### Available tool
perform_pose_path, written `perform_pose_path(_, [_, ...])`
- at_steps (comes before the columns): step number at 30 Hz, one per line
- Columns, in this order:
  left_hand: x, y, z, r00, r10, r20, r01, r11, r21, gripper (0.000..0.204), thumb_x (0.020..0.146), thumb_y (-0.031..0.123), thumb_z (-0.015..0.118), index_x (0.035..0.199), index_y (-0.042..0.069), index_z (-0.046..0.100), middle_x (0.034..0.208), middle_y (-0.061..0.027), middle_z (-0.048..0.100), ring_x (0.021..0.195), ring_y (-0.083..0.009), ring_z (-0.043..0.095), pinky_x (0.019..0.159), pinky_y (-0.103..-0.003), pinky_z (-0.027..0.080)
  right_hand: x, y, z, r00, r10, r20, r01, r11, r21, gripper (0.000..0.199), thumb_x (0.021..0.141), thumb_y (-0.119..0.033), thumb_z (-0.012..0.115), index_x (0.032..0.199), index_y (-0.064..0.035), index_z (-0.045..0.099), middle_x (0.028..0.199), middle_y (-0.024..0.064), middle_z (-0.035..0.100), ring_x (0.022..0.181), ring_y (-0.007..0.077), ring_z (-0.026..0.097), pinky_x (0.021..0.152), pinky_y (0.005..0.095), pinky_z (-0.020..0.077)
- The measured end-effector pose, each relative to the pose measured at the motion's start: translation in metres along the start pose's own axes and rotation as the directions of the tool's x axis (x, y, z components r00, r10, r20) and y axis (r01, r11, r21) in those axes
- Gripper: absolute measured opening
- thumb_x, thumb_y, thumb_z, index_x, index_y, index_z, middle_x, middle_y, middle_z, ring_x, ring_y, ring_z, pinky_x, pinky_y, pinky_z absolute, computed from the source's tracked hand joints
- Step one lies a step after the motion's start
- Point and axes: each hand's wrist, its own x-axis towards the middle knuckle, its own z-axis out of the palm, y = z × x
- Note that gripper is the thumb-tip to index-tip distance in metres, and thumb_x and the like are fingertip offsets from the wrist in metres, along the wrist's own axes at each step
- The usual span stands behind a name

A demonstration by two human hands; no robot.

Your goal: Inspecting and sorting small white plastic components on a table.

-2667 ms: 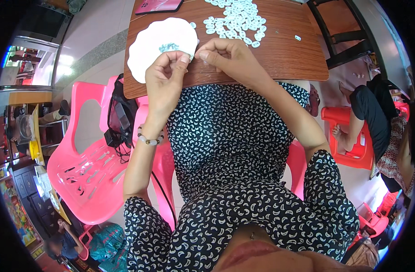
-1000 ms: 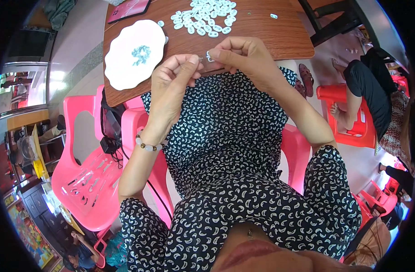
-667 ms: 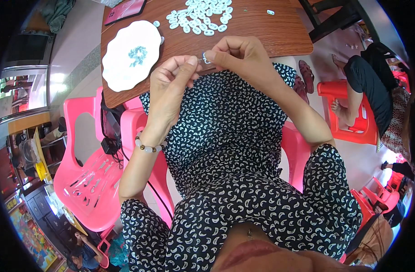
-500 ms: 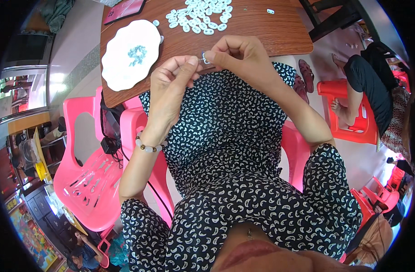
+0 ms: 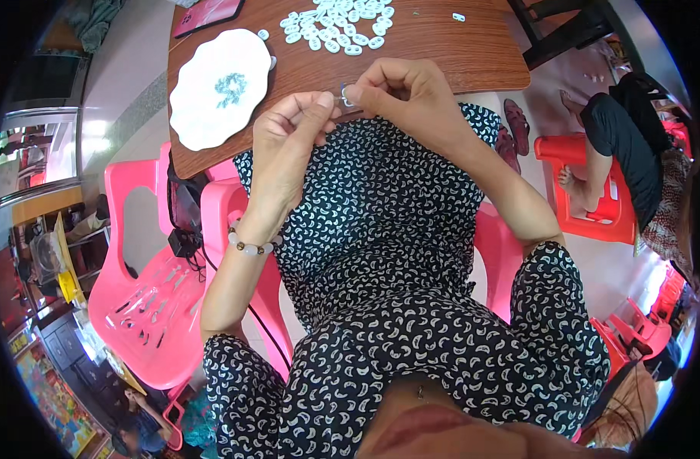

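My left hand (image 5: 292, 141) and my right hand (image 5: 403, 96) meet at the near edge of a brown wooden table (image 5: 441, 53). Between their fingertips they pinch one small white ring-shaped piece (image 5: 347, 95). A pile of several similar white pieces (image 5: 338, 27) lies further back on the table. To the left of the hands sits a white scalloped plate (image 5: 220, 88) with a few small teal bits at its middle. A bead bracelet (image 5: 246, 245) is on my left wrist.
An empty pink plastic chair (image 5: 147, 298) stands at my left. A red flat case (image 5: 208, 14) lies at the table's far left corner. Another person (image 5: 625, 145) sits on a red chair (image 5: 587, 191) at the right, with sandals (image 5: 514, 126) on the floor.
Both hands have come away from the plate and back to the table's near edge, and now hold a small white piece between them. The view has shifted slightly.
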Motion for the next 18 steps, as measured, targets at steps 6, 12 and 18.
perform_pose_path(6, [0.0006,-0.0024,-0.001,1.0,0.012,0.016,-0.012,1.0,0.005,0.016,0.09,0.017,0.063,0.094,0.001,0.066,0.083,-0.0021,0.067,0.069,-0.0037,0.055,0.06,-0.017,0.041,-0.0001,-0.0005,0.0023,1.0,0.011,-0.011,-0.011,1.0,-0.004,0.021,0.084,-0.018,0.068,0.078,0.002,0.066,0.066,0.0041,0.066,0.063,0.0072,0.063,0.056,0.0209,0.0493])
perform_pose_path(12, [0.0,-0.0037,-0.0003,0.998,0.065,-0.003,-0.065,0.994,0.091,0.018,0.09,0.017,0.063,0.094,0.0,0.066,0.083,-0.0023,0.067,0.07,-0.0042,0.056,0.062,-0.017,0.042,-0.0015,-0.0027,0.0032,1.0,-0.005,-0.026,0.003,0.997,-0.082,0.02,0.083,-0.016,0.068,0.077,0.0027,0.066,0.066,0.0047,0.067,0.061,0.0071,0.062,0.055,0.0215,0.0488])
perform_pose_path(18, [-0.0017,-0.0059,0.0005,0.996,0.085,-0.013,-0.083,0.991,0.101,0.018,0.09,0.017,0.064,0.094,-0.001,0.066,0.081,-0.0028,0.068,0.069,-0.0044,0.057,0.061,-0.017,0.043,-0.0036,-0.0033,0.0069,0.998,-0.036,-0.053,0.033,0.998,-0.053,0.019,0.082,-0.015,0.068,0.077,0.0026,0.066,0.065,0.0046,0.066,0.059,0.0062,0.06,0.054,0.022,0.0477])
